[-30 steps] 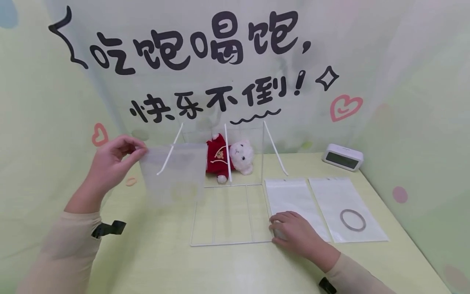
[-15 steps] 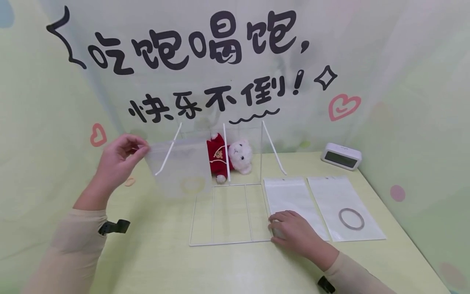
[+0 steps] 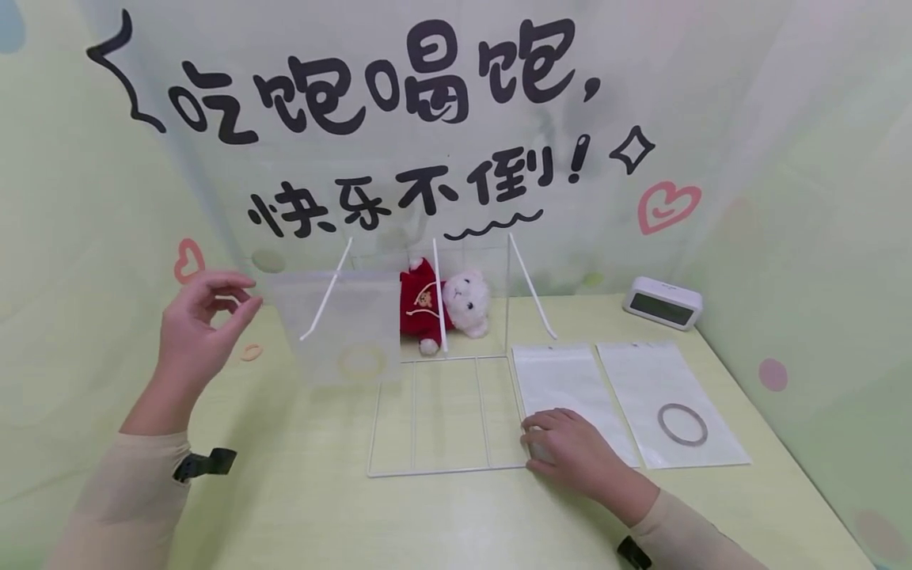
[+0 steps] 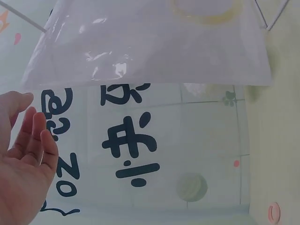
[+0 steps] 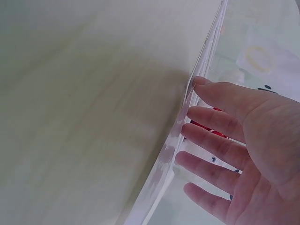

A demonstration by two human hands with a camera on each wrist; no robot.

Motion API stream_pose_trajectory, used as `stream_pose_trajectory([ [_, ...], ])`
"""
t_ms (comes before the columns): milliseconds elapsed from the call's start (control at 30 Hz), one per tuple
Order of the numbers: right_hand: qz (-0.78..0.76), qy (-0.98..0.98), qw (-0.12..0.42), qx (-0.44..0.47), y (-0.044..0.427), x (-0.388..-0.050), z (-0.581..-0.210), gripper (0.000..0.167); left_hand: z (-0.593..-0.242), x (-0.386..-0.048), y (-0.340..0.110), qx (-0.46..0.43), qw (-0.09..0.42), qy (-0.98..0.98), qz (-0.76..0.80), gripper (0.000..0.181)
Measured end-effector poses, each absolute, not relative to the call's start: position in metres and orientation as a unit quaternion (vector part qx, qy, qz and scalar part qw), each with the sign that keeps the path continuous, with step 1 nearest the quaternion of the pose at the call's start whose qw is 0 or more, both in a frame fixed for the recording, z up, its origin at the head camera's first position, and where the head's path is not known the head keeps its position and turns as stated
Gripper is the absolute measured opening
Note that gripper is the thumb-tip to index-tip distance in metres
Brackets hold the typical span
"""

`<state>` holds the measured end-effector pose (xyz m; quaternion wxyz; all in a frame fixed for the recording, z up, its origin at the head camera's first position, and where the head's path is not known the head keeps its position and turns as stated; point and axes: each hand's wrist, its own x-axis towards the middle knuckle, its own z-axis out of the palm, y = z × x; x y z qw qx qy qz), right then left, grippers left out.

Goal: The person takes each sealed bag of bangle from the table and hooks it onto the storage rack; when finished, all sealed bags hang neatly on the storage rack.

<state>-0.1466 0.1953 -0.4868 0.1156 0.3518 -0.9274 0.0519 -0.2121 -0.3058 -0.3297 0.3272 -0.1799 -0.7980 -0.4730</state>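
Plain beige sleeves (image 3: 128, 491), small black tabs (image 3: 207, 465), bare hands (image 3: 188, 332)

Whitish bag (image 3: 349, 324), apparently yellow ring (image 4: 206, 19)

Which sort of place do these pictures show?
Probably a small indoor booth or staged corner: a pale table stands against a printed backdrop with large black lettering, and a plush toy lies at the table's rear.

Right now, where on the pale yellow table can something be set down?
The table is bare in front of the white wire rack and left of it. Crowded: right of the rack, two flat translucent plastic bags and the right hand; behind, a white plush toy.
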Motion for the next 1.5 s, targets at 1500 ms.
stream_pose_trajectory([
  [1500,0.104,-0.905,0.117,0.397,0.200,-0.152,-0.490,0.027,-0.495,-0.146,-0.238,-0.296,0.047,-0.937,-0.179,0.033],
])
